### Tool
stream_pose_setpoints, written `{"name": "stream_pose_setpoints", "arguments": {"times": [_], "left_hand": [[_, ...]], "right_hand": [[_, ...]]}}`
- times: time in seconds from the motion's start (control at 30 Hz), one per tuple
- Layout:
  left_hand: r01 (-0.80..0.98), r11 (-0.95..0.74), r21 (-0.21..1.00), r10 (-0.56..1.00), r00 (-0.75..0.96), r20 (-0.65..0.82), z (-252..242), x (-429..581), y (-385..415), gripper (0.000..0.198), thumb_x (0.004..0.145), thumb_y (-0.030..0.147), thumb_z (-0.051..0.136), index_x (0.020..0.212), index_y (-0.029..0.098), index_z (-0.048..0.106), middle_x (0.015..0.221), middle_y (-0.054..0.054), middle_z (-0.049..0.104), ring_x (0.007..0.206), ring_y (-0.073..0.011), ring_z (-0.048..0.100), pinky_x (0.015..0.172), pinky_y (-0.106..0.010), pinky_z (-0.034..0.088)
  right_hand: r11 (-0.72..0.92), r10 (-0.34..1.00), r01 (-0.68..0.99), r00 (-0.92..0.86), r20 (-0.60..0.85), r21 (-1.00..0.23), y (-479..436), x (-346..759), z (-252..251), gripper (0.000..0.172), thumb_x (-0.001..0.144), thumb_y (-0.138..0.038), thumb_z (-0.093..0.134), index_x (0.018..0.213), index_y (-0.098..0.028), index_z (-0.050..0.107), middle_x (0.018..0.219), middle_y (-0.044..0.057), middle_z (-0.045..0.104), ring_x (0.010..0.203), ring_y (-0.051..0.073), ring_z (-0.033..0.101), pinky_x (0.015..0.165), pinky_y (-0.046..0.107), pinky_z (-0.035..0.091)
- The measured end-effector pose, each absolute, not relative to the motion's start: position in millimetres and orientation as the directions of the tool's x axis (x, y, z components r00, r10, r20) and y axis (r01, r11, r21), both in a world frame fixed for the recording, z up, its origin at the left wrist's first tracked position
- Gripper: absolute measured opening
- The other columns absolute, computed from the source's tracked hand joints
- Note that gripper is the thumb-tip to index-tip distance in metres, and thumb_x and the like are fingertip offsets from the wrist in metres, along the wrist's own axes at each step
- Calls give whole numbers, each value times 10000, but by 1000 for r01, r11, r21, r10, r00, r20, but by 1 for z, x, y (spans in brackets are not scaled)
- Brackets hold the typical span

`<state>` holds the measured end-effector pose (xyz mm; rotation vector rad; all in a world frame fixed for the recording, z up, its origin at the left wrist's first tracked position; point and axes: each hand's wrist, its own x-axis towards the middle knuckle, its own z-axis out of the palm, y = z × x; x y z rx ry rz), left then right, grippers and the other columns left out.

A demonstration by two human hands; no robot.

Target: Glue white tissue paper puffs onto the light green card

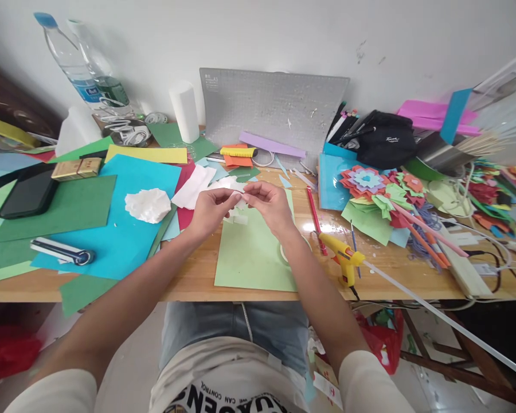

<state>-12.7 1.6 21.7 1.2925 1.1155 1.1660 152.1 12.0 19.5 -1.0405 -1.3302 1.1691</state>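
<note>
My left hand and my right hand meet over the middle of the table. Their thumbs and fingertips pinch a small white piece, mostly hidden by the fingers, so its material is unclear. Below them lies a light green sheet of paper, with small pale scraps near its top edge. White crumpled paper lies just left of the fingers. Under my right forearm a roll of tape is partly covered. A white lumpy mass rests on a blue sheet to the left.
On the right lie a yellow glue gun, a red pen-like stick and layered paper flowers. A grey cutting mat leans on the wall. Leftward are a stapler, a phone and plastic bottles.
</note>
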Motion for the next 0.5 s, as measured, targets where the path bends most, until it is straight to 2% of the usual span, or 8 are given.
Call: {"name": "stream_pose_setpoints", "arguments": {"times": [0.13, 0.3, 0.5], "left_hand": [[-12, -26, 1000, 999, 33, 27, 18, -14, 4, 330, 685, 476, 805, 747, 155, 757, 641, -15, 626, 536, -85, 455, 501, -223, 396], [-26, -20, 999, 999, 25, 20, 19, -14, 5, 329, 642, 458, 842, 698, 153, 733, 586, 13, 571, 518, -69, 405, 483, -215, 326], [-67, 6, 998, 999, 34, -3, 15, -14, 7, 333, 612, 431, 867, 650, 152, 691, 562, 31, 538, 502, -55, 363, 474, -216, 278]], "right_hand": [[181, 978, 57, -115, 174, -982, 12, 154, 16, 260, 737, -377, 768, 928, -209, 716, 869, 18, 707, 784, 145, 654, 713, 290, 533], [204, 961, 74, -206, 185, -976, 11, 156, 15, 268, 732, -362, 786, 949, -213, 736, 956, 38, 744, 854, 174, 689, 809, 338, 551], [211, 959, 67, -208, 193, -975, 12, 153, 13, 279, 719, -412, 795, 906, -212, 741, 894, 31, 745, 813, 176, 690, 795, 337, 558]]}}
